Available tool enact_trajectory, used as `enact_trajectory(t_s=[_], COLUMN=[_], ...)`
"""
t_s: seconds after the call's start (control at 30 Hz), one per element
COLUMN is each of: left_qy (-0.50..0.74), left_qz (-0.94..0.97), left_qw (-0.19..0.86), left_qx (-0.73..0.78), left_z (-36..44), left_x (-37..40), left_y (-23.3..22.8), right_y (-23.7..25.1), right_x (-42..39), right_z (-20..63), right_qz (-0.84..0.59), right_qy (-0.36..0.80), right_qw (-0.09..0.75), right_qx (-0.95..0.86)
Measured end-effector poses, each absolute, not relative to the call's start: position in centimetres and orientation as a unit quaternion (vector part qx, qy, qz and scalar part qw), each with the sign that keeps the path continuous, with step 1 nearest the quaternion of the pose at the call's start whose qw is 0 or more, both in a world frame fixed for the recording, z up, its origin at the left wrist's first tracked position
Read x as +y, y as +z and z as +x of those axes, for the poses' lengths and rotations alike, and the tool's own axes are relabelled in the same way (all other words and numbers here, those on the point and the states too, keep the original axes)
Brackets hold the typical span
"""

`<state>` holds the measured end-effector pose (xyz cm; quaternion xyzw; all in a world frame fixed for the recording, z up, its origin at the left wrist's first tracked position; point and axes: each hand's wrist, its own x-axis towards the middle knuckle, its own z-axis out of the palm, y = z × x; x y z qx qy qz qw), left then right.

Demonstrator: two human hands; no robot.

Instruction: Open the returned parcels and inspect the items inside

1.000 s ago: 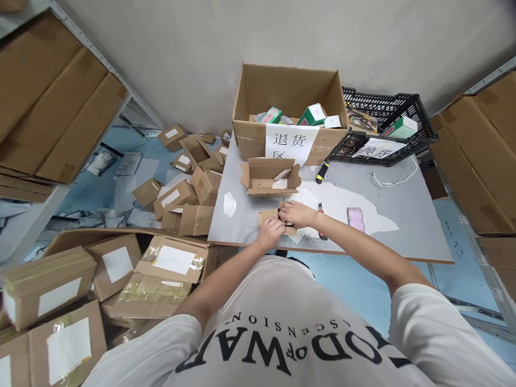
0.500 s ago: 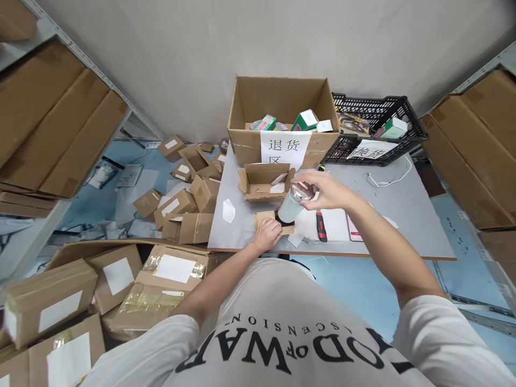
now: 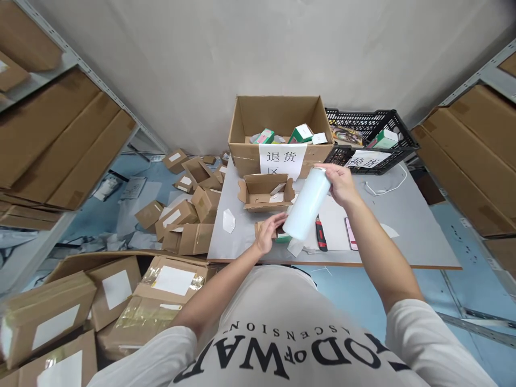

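Tilted above the table is a pale blue cylindrical bottle point(image 3: 308, 204), gripped near its upper end by my right hand point(image 3: 341, 181). My left hand point(image 3: 269, 231) is open, its fingers stretched toward the bottle's lower end; whether they touch it I cannot tell. Under that hand, a small brown carton point(image 3: 260, 228) with a green part is mostly hidden. An opened cardboard box point(image 3: 258, 205) with white paper inside stands just behind. To the right of the bottle lies a red and black cutter point(image 3: 321, 236).
At the back stand a large labelled carton point(image 3: 244, 161) holding green boxes and a black crate point(image 3: 407, 148). A phone point(image 3: 350, 234) and a white cable point(image 3: 385, 189) lie on the right of the table point(image 3: 419, 242). Cartons point(image 3: 177, 215) crowd the floor on the left.
My right hand has lifted the bottle up and out of the small carton, tipping it further. My left hand has opened from its hold at the carton. The view has tilted slightly upward.
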<state>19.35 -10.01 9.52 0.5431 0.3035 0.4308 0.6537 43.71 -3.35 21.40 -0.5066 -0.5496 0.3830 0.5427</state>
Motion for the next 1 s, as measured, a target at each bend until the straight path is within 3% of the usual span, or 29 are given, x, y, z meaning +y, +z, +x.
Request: enact_trajectory(t_s=[0.13,0.33,0.63,1.0], left_qy=[0.374,0.342,0.318,0.258], left_qz=[0.438,0.462,0.280,0.214], left_qw=[0.779,0.745,0.876,0.927], left_qx=[0.249,0.338,0.230,0.166], left_z=[20.9,21.8,22.2,22.4], left_x=[-10.5,-12.3,-13.6,-14.4], left_y=[11.5,12.4,12.5,11.9], right_y=[18.6,16.5,14.2,13.2], right_x=[-4.3,-6.6,-9.9,-11.1], right_z=[42.9,42.1,41.7,40.2], right_qz=[-0.534,-0.589,-0.381,-0.385], right_qy=[0.432,0.481,0.670,0.647], right_qw=[0.538,0.499,0.569,0.586], right_qx=[-0.488,-0.416,-0.288,-0.299])
